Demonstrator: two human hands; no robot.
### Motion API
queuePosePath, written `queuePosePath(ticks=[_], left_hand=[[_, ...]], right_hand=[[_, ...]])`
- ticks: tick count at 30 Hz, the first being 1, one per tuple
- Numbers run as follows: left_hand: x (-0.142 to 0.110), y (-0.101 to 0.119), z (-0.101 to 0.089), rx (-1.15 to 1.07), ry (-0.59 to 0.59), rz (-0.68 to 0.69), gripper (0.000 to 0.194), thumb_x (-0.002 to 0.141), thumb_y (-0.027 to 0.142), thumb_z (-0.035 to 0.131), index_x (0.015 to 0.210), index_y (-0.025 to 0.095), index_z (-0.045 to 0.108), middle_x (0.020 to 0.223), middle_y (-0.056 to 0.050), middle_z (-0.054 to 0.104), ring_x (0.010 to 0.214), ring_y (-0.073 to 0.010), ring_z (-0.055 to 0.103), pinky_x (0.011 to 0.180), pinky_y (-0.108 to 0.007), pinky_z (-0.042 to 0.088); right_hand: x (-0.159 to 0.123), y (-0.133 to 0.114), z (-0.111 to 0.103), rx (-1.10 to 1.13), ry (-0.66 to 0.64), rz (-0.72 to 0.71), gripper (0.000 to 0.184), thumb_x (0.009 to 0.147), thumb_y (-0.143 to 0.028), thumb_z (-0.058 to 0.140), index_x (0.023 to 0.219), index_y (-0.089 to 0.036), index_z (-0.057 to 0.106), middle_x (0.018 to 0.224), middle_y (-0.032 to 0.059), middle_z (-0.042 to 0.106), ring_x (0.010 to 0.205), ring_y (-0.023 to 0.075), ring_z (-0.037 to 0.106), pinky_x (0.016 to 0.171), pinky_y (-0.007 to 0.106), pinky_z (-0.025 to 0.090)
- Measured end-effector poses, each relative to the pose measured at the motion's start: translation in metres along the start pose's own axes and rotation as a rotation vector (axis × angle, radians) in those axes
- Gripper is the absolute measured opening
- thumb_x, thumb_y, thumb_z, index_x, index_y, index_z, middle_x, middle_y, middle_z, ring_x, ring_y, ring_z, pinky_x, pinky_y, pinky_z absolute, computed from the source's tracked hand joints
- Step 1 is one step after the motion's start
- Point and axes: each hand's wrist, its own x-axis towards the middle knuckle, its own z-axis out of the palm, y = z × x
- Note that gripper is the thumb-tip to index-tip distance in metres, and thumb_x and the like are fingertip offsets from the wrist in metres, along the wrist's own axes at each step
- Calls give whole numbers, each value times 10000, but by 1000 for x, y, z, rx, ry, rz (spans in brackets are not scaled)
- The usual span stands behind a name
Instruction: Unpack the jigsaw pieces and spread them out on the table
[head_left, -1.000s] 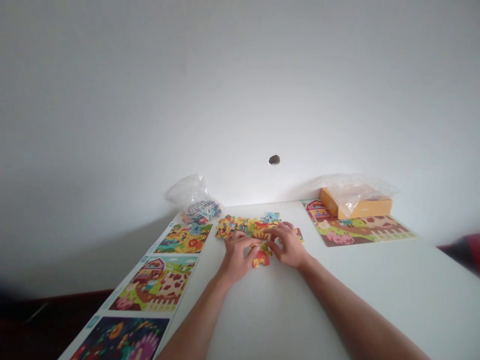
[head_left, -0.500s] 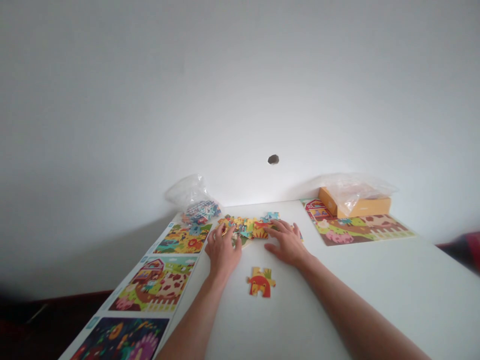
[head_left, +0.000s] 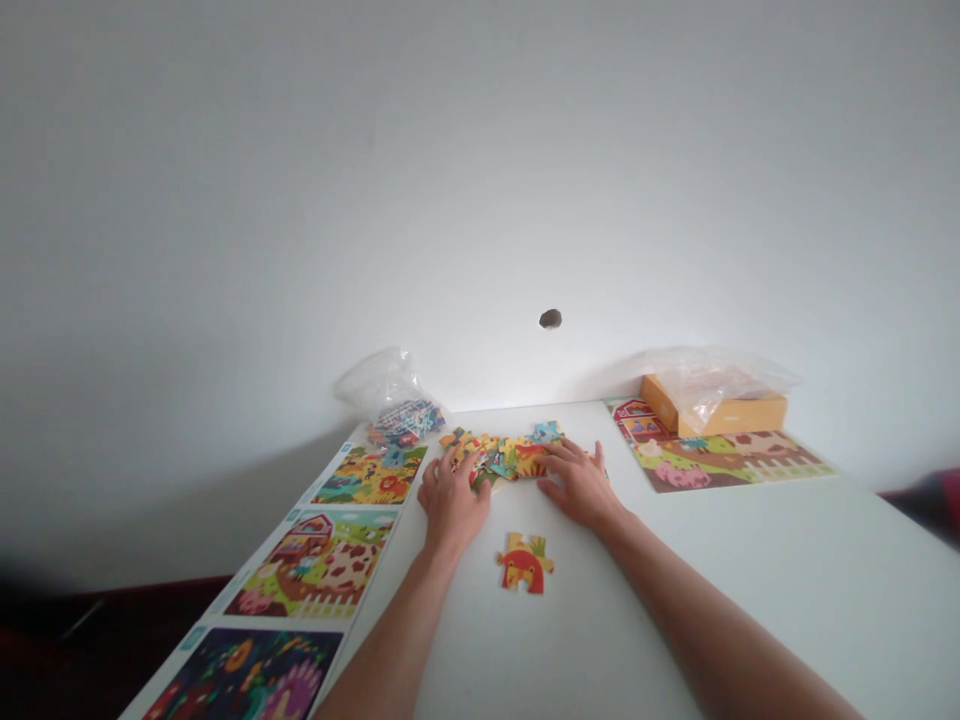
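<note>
A heap of jigsaw puzzle pieces (head_left: 504,455) lies on the white table toward the wall. My left hand (head_left: 454,497) rests at the heap's left side, its fingers spread over the pieces there. On the right side, my right hand (head_left: 576,482) touches the pieces with its fingers apart. Parts of the heap are hidden under both hands. Nearer to me, between my forearms, one puzzle piece with a red-maned lion face (head_left: 525,565) lies flat on its own. A blue piece (head_left: 547,431) sticks out at the back of the heap.
Along the left edge lies a picture sheet (head_left: 319,565) with three scenes. Behind it stands a clear plastic bag of pieces (head_left: 405,415). At the back right, a yellow box (head_left: 750,415) with clear plastic on it sits on a farm picture (head_left: 720,468). The wall has a hole (head_left: 550,319).
Both hands have shifted slightly at the heap, and the left hand has moved a little inward. The view has turned slightly; the lion piece lies where it was.
</note>
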Motion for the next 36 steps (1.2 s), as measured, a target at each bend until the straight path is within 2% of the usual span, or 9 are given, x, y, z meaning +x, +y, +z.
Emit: queuePosePath(ticks=[6,11,15,19,23,26,30,33,36], left_hand=[[1,0,0,-128,-22,161,398,807,182,609,1172,317,694,1275,-14,655,1234,-285,493,1061,-460,399],[1,2,-2,-183,-44,255,371,801,216,642,1154,314,698,1207,-4,691,1229,-267,511,1112,-443,356],[-1,4,-2,-105,-32,142,372,821,306,655,1192,305,687,1352,-39,604,1316,-308,443,1085,-486,371],[0,4,-2,-50,-56,24,394,851,383,639,1231,282,663,1426,-51,556,1313,-319,445,1040,-495,406],[0,3,-3,-58,-92,46,415,851,400,638,1253,296,649,1406,-21,586,1311,-329,436,1045,-508,393],[-3,4,-4,-85,-155,154,403,859,376,624,1258,328,641,1391,13,603,1362,-332,379,1086,-540,332],[-6,5,-5,-106,-228,250,446,877,334,589,1322,360,586,1393,12,603,1395,-316,357,1124,-573,261],[-5,5,-5,-77,-179,171,414,902,337,544,1313,339,597,1411,-22,585,1391,-319,369,1105,-586,288],[-4,4,-5,-30,-126,49,390,917,351,509,1287,307,623,1444,-49,550,1373,-336,384,1063,-603,334]], right_hand=[[1,-1,-2,33,13,4,398,919,-196,517,1280,-347,595,1412,41,565,1381,271,388,1086,756,41],[0,-5,-3,26,39,23,478,905,-323,585,1377,-327,512,1441,76,534,1369,288,395,1102,737,46],[1,-4,-3,28,12,85,594,853,-420,652,1406,-282,483,1432,107,535,1375,311,378,1112,728,17],[2,-1,-2,34,1,115,547,872,-437,630,1381,-276,508,1405,103,557,1362,300,396,1122,711,20],[2,-1,-2,21,43,132,451,912,-380,582,1352,-295,538,1412,90,557,1345,294,417,1108,731,26],[0,-4,-2,1,42,78,517,906,-370,586,1412,-342,486,1506,60,461,1408,313,334,1106,736,37],[-1,-7,-1,5,-83,-79,500,909,-505,577,1398,-441,493,1588,-14,331,1473,359,191,1092,754,0],[-1,-7,1,14,-108,-51,425,924,-529,556,1341,-444,557,1558,-19,388,1466,362,211,1080,767,-18],[0,-4,2,11,-80,-9,394,938,-435,560,1331,-423,573,1540,-1,416,1456,341,242,1090,757,15]])
